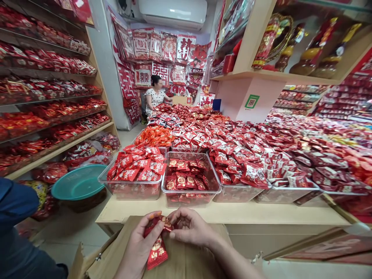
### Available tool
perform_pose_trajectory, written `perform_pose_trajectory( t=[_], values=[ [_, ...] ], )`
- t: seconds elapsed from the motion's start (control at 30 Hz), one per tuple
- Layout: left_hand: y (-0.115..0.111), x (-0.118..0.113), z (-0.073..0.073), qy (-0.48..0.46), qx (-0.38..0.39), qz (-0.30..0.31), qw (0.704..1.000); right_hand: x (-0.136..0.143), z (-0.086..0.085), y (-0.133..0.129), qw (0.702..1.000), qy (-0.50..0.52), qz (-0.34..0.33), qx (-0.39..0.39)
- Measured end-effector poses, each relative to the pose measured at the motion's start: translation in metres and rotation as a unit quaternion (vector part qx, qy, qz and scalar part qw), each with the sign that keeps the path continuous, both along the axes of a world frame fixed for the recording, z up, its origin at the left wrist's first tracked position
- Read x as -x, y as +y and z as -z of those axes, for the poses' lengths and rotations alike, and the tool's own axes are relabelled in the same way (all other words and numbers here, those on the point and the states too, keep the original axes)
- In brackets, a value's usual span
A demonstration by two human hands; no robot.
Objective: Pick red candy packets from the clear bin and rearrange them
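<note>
My left hand (138, 241) is closed around small red wrapped packets with gold print. One packet (157, 252) hangs below the thumb, and another packet (166, 222) sticks out above it. My right hand (192, 228) is curled, with thumb and fingertips pinching the right end of that upper packet. Both hands are above a brown cardboard box (186, 257). Just beyond them stands a clear plastic bin (192, 198) partly filled with similar red packets. Any further packets inside my left palm are hidden.
A bin of brighter red packets (130, 190) stands to the left, with several more bins along the pale counter (232, 213). A teal basin (80, 182) sits by the left shelves. A person (155, 97) is at the far end; someone's blue sleeve (17, 201) shows at left.
</note>
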State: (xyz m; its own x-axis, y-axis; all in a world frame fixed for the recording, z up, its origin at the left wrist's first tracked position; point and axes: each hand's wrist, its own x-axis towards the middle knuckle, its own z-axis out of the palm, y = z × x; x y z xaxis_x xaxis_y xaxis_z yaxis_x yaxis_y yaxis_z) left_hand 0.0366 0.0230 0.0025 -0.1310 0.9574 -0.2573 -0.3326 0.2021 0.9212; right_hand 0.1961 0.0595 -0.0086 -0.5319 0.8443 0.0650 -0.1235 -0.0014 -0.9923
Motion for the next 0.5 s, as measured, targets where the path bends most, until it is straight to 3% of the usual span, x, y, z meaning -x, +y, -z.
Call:
perform_pose_trajectory(
  t=[0.17, 0.5],
  values=[
    [0.001, 0.0, -0.001, 0.012, -0.011, 0.008, 1.0, -0.002, -0.005, -0.002, 0.999, -0.027, 0.008, -0.046],
    [-0.001, -0.004, -0.01, 0.054, -0.018, 0.004, 0.998, -0.002, -0.008, -0.003, 0.996, -0.066, 0.033, -0.052]
  ],
)
